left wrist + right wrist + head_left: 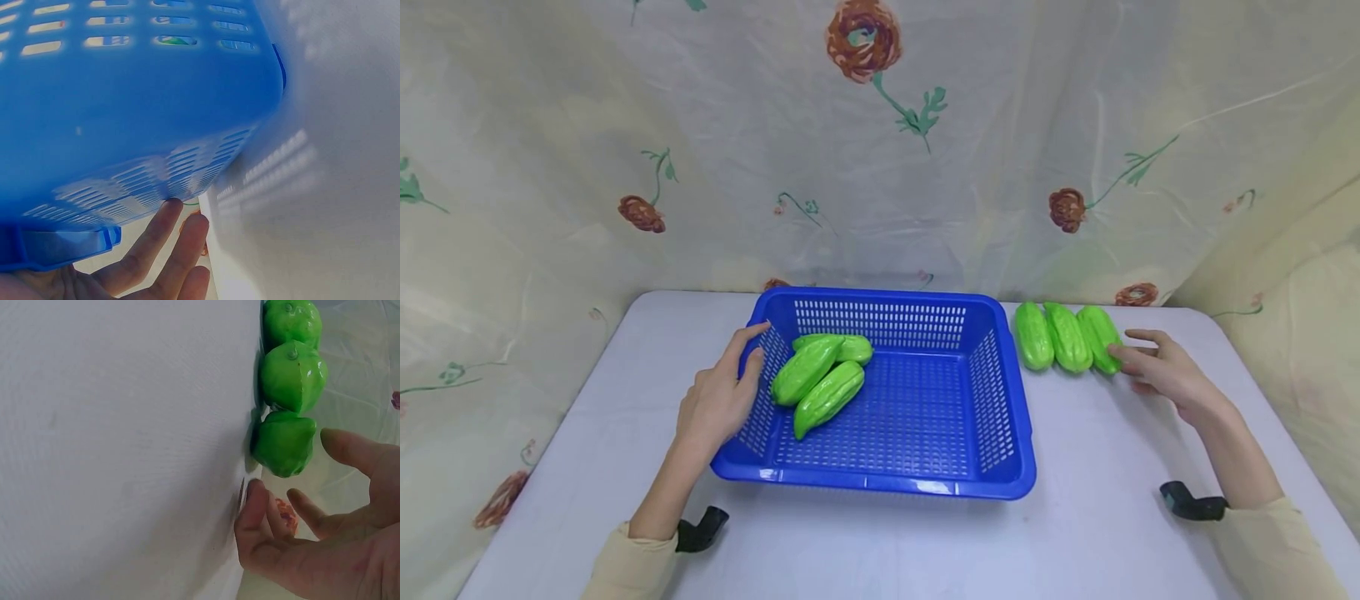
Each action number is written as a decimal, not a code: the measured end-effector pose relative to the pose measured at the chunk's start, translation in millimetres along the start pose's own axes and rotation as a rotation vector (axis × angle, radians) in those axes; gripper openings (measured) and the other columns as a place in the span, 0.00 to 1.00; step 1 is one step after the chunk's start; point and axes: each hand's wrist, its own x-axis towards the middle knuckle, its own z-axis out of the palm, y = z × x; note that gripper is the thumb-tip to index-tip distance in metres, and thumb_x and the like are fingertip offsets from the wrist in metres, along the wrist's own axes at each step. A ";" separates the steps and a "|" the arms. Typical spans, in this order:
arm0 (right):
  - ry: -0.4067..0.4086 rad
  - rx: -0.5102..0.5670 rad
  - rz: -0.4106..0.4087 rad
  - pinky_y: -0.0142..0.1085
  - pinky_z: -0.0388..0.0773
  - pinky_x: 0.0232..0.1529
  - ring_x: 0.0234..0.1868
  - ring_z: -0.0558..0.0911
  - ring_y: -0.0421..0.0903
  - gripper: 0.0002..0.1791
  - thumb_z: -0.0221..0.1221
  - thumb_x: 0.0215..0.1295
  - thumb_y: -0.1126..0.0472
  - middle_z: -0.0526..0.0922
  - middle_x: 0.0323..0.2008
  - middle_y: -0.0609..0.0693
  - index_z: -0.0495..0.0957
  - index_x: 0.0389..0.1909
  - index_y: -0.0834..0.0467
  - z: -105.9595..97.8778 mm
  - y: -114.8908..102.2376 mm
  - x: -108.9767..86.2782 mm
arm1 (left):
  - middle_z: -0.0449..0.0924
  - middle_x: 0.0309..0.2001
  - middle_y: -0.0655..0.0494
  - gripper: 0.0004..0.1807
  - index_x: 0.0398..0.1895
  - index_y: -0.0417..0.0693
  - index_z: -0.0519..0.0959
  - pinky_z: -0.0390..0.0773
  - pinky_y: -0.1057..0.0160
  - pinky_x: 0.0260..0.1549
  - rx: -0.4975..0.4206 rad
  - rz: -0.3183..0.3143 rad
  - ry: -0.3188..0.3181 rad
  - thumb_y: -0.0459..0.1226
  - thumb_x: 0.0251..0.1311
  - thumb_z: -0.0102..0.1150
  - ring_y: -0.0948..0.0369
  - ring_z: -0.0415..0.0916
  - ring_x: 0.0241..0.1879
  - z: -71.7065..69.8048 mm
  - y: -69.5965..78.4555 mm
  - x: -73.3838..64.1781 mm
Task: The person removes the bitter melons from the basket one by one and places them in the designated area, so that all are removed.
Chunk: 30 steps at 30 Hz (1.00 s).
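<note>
A blue plastic basket with slotted walls stands on the table. My left hand holds its left rim, thumb and index finger over the edge; in the left wrist view other fingers extend outside along the wall. Three glossy green, ridged, cucumber-like vegetables lie inside, heaped at the left. Three more lie side by side right of the basket. Beside the rightmost vegetable is my right hand, its thumb and fingers spread around the near end. In the right wrist view a gap separates the fingertips from this vegetable.
A white cloth covers the table. Pale curtains with brown flowers hang behind it and at both sides. Each wrist wears a black camera mount, one at the left and one at the right.
</note>
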 end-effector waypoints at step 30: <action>0.216 -0.033 -0.314 0.16 0.73 0.46 0.50 0.73 0.22 0.28 0.57 0.83 0.50 0.73 0.72 0.62 0.72 0.74 0.61 38.5 -99.0 -39.0 | 0.64 0.21 0.52 0.27 0.85 0.72 0.59 0.61 0.63 0.14 0.002 -0.013 -0.011 0.53 0.86 0.37 0.58 0.62 0.15 -3.4 3.5 -1.0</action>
